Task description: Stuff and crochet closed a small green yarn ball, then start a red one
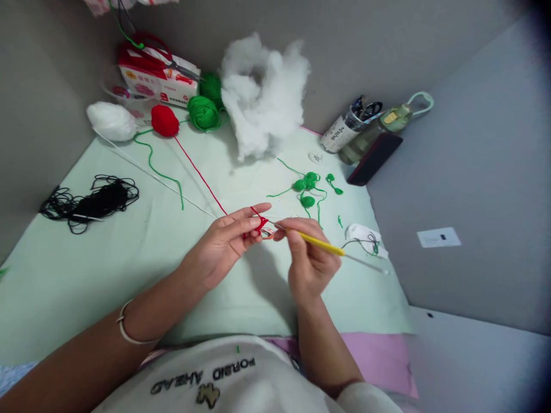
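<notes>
Pinched in my left hand point(230, 235) is a small red crochet piece point(262, 222), with a strand of red yarn over the raised index finger. That strand point(200, 175) runs back to a red yarn ball point(165, 120). My right hand point(312, 258) grips a crochet hook point(321, 242) with a yellow handle like a pen, and its tip meets the red piece. A small orange-and-metal item point(267, 233) shows just below the piece; my fingers partly cover it, so I cannot tell what holds it.
Behind my hands lie white stuffing point(267, 94), green yarn balls point(204, 113) and a white yarn ball point(111, 121). Black yarn point(92, 203) is at left. Small green crochet pieces point(307, 183), a pen cup point(342, 132), a bottle point(365, 135) and a dark phone point(374, 159) are at right.
</notes>
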Tool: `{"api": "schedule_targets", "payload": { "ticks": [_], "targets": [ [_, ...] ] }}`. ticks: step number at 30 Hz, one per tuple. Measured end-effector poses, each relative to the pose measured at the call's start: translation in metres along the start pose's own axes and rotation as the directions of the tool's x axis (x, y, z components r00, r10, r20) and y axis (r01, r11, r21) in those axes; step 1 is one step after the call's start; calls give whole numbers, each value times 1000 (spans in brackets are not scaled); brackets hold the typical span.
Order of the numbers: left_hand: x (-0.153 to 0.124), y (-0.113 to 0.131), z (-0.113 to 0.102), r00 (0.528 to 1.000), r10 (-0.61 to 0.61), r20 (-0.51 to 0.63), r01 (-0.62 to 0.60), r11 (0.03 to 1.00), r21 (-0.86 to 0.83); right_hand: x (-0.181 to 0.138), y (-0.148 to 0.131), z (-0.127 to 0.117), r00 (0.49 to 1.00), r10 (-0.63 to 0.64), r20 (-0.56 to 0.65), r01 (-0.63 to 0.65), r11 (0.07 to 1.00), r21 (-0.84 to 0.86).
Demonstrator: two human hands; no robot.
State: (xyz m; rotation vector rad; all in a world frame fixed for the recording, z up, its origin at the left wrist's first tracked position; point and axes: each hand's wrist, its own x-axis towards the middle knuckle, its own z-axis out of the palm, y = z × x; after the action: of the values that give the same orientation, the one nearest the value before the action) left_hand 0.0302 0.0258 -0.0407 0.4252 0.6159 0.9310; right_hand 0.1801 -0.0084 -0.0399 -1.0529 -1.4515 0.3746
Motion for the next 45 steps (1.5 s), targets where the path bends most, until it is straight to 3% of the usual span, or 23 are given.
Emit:
{"api": "schedule_targets", "payload": {
  "ticks": [2,4,7,10,12,14,17,20,23,25,28,30,33,36,39,42,45],
  "targets": [
    [-1,1,1,1000,25,6,-26,999,24,3,-1,-1,990,140,-11,-136,978,161],
    [-3,-1,3,996,86,1,-86,992,95,3,-1,0,983,184,28,-185,963,195],
    [-5,-6,5,990,141,-12,-138,978,158,-2,0,5,999,4,40,-2,999,-51],
    [-3,-7,3,999,11,34,-13,997,78,-5,2,6,988,-153,38,157,964,-214],
    [0,-3,0,998,-40,42,39,999,10,-3,3,3,997,-69,-27,66,991,-114],
    [1,0,-1,1000,-15,20,15,1000,0,2,1,0,992,105,-74,-100,992,71],
    [-2,1,1,995,104,-5,-102,987,128,7,-2,-1,972,234,-5,-229,955,191],
    [-5,-3,4,985,170,2,-165,952,257,5,-3,3,997,72,30,-72,997,12],
    [-7,-4,5,996,78,44,-86,964,250,2,-2,5,999,-34,-23,33,997,-69],
    [-6,-1,5,997,23,67,-37,976,215,3,0,2,997,70,-27,-69,997,42],
    [-4,4,3,998,-15,65,4,986,168,8,1,-4,959,270,81,-282,925,253],
    [-3,6,2,998,-11,58,1,986,165,10,-1,-7,940,317,124,-340,889,306],
    [-3,5,0,998,40,45,-48,978,203,7,-4,-6,966,246,83,-258,939,227],
    [-5,1,0,992,129,17,-129,960,249,-2,-3,-3,995,-17,96,20,999,-34],
    [-6,-3,1,990,140,-13,-134,965,224,-10,2,2,957,-240,160,280,908,-312],
    [-4,-4,1,1000,2,9,-3,996,94,-11,5,3,968,-225,113,250,905,-345],
    [-3,-1,1,999,-41,20,41,999,14,-3,2,0,999,-37,-8,36,997,-62]
  ]
}}
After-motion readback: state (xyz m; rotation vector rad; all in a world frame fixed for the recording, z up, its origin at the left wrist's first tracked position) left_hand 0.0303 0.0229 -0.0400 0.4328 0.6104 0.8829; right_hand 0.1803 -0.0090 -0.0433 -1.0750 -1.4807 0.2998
